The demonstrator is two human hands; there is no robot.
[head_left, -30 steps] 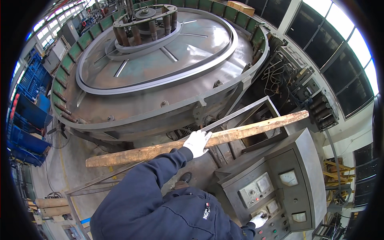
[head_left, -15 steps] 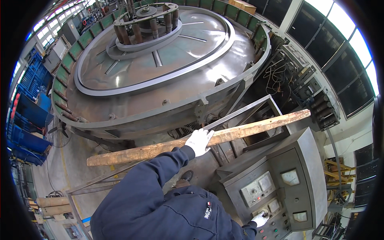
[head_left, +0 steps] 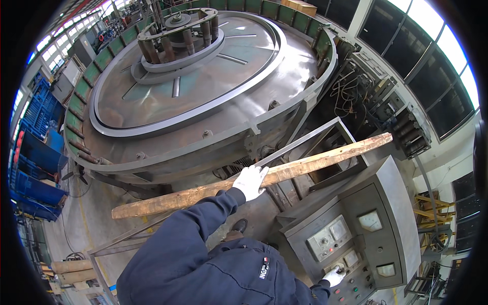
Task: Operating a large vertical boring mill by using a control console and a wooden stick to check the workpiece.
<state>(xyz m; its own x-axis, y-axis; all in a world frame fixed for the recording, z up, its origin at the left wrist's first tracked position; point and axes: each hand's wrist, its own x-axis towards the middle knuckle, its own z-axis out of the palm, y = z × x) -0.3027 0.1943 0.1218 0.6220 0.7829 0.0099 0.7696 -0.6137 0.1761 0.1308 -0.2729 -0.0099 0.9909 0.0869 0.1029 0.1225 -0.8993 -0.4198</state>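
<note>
My left hand (head_left: 250,183), in a white glove, lies over the middle of a long, rough wooden beam (head_left: 325,161), its fingers wrapped over the edge. The beam slants across in front of me, its right end farther off, along a metal frame. Lower right, my white-gloved right hand (head_left: 334,277) is closed on a knob (head_left: 339,268) of a grey sloping control console (head_left: 389,213). Gauges, a lit red lamp and coloured buttons surround that hand. Beyond the beam lies a large round metal turntable (head_left: 147,104) with radial slots and a raised ring.
A green-lined metal wall (head_left: 229,140) encircles the turntable. Several upright posts (head_left: 188,43) stand at its hub. An angled metal frame (head_left: 300,140) runs under the beam. Machinery with cables (head_left: 351,89) stands at the right, blue racks (head_left: 38,157) at the far left.
The turntable's slots have turned clockwise, the near one shifting left. The whole view has shifted slightly. Both hands keep their places on the beam and the knob.
</note>
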